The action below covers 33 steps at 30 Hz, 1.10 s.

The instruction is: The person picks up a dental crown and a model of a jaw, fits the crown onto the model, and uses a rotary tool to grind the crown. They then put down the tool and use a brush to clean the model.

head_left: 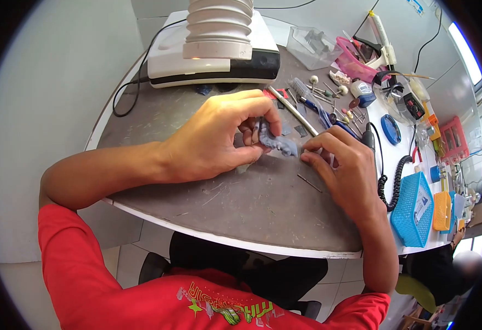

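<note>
A grey-blue moulded piece (276, 142) with a bumpy surface, curved like a dental model, is held over the grey work surface (241, 203). My left hand (224, 132) grips its left part between thumb and fingers. Just right of the piece, my right hand (340, 162) has its thumb and index finger pinched together near the piece's right end; anything between those fingertips is too small to make out. Below the hands, a thin metal bur (309, 182) lies on the surface.
Behind my left hand stands a white and black machine (213, 66) under a ribbed hose (219, 27). Rotary tools (329, 96), a clear box (313, 48) and a pink tray (356, 60) are at the back right. A blue basket (413, 212) stands right; beyond it sits another person (436, 269).
</note>
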Motion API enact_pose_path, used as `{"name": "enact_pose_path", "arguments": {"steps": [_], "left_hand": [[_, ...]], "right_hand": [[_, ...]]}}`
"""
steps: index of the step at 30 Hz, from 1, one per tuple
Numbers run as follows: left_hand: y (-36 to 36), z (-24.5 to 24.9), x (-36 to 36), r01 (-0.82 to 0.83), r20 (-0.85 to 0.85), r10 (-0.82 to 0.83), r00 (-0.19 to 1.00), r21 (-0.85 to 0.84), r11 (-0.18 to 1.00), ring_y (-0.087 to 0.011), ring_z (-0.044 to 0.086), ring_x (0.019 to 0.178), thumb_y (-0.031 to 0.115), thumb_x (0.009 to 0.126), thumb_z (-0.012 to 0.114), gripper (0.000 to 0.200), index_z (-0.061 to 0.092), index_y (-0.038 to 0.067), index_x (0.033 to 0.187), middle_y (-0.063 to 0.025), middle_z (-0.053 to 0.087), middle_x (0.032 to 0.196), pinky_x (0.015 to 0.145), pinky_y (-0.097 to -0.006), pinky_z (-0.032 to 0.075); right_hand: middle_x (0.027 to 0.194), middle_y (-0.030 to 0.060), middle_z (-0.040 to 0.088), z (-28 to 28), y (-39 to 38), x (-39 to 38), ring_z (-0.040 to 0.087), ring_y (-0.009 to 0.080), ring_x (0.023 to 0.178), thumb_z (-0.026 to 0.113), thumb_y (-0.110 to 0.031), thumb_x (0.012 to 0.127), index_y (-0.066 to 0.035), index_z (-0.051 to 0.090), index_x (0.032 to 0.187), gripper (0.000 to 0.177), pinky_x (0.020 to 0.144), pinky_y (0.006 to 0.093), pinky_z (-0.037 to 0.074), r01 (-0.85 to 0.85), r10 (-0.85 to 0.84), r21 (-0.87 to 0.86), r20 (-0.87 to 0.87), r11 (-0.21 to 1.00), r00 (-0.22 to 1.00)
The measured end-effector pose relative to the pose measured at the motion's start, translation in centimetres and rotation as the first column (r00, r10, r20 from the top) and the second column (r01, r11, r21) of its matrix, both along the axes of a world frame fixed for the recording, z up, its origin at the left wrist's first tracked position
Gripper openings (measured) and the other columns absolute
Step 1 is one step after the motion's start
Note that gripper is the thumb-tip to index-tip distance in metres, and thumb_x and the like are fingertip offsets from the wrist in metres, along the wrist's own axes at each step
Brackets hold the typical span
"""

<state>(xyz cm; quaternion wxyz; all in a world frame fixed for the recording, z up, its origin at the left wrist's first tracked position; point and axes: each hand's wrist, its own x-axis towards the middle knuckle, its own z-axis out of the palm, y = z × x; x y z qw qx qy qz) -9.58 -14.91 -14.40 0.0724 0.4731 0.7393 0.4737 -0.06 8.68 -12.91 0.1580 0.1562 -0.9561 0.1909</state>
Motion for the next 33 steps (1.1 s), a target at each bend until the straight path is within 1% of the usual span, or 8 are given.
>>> {"name": "enact_pose_path", "arguments": {"steps": [4,8,10,16,20,26,30,33], "left_hand": [[0.1,-0.1,0.3,-0.006,0.054,0.002,0.999,0.080,0.997,-0.0106,0.057,0.088,-0.012,0.075,0.064,0.041,0.056,0.003,0.112,-0.0048,0.058,0.104,0.071,-0.0244,0.048],[0.3,-0.6,0.0,-0.028,0.116,0.004,0.993,0.202,0.979,-0.0137,0.062,0.105,-0.012,0.081,0.065,0.043,0.053,0.003,0.119,-0.0046,0.061,0.104,0.091,-0.0272,0.053],[0.2,-0.4,0.0,-0.013,0.167,-0.023,0.986,0.211,0.977,-0.0144,0.062,0.109,-0.011,0.083,0.064,0.041,0.053,0.002,0.120,-0.0050,0.062,0.105,0.095,-0.0288,0.052],[0.0,-0.2,0.0,0.087,0.410,-0.114,0.905,0.083,0.993,-0.0154,0.060,0.115,-0.010,0.087,0.061,0.042,0.050,0.002,0.125,-0.0090,0.061,0.116,0.098,-0.0302,0.052],[0.4,-0.6,-0.1,0.071,0.383,-0.150,0.912,0.211,0.975,-0.0156,0.060,0.115,-0.009,0.087,0.062,0.051,0.043,0.003,0.133,-0.0080,0.058,0.117,0.099,-0.0303,0.052],[2.9,-1.3,0.2,-0.093,0.624,-0.103,0.774,0.274,0.957,-0.0138,0.062,0.107,-0.004,0.086,0.069,0.053,0.043,0.004,0.132,-0.0057,0.063,0.107,0.095,-0.0280,0.052],[4.1,-0.8,0.2,-0.076,0.648,-0.088,0.757,0.221,0.972,-0.0141,0.063,0.105,0.003,0.092,0.066,0.034,0.053,0.001,0.123,-0.0049,0.062,0.112,0.092,-0.0266,0.054],[4.0,-0.7,0.3,-0.070,0.681,-0.176,0.710,0.318,0.946,-0.0140,0.063,0.106,0.006,0.094,0.063,0.042,0.050,0.003,0.134,-0.0060,0.060,0.119,0.096,-0.0293,0.053]], "right_hand": [[0.084,0.0116,0.065,0.3,0.2,0.0,0.066,0.0252,0.071,0.075,-0.011,0.083,-0.003,0.071,0.098,0.017,0.065,0.0350,0.051,0.008,-0.006,-0.016,0.109,1.000,0.994],[0.086,0.0129,0.067,0.8,0.6,-0.2,0.065,0.0207,0.064,0.072,-0.010,0.087,-0.001,0.071,0.090,0.010,0.058,0.0311,0.049,0.115,-0.143,-0.182,-0.149,0.976,0.978],[0.082,0.0125,0.066,2.2,0.5,0.4,0.063,0.0187,0.061,0.070,-0.009,0.087,0.000,0.070,0.088,0.009,0.056,0.0315,0.047,0.328,-0.314,-0.125,0.120,0.936,0.942],[0.075,0.0103,0.062,1.0,0.2,0.0,0.060,0.0207,0.058,0.071,-0.009,0.086,-0.001,0.072,0.087,0.008,0.056,0.0330,0.046,0.100,-0.099,-0.063,0.007,0.993,0.995],[0.079,0.0100,0.063,0.1,0.6,-0.1,0.062,0.0253,0.062,0.072,-0.009,0.084,-0.004,0.075,0.090,0.009,0.059,0.0353,0.049,-0.017,0.019,-0.040,0.058,0.999,0.998],[0.081,0.0092,0.065,0.9,0.4,0.3,0.066,0.0262,0.068,0.072,-0.008,0.080,-0.004,0.071,0.087,0.008,0.063,0.0363,0.051,-0.065,0.063,0.057,0.030,0.996,0.998],[0.079,0.0113,0.069,1.7,1.0,0.2,0.069,0.0213,0.068,0.071,-0.007,0.081,-0.003,0.070,0.088,0.008,0.064,0.0322,0.053,0.050,-0.042,-0.067,0.116,0.996,0.992],[0.082,0.0081,0.072,1.2,1.3,0.0,0.068,0.0117,0.069,0.071,-0.006,0.086,0.001,0.070,0.096,0.012,0.064,0.0237,0.052,0.204,-0.179,-0.426,0.099,0.881,0.979]]}}
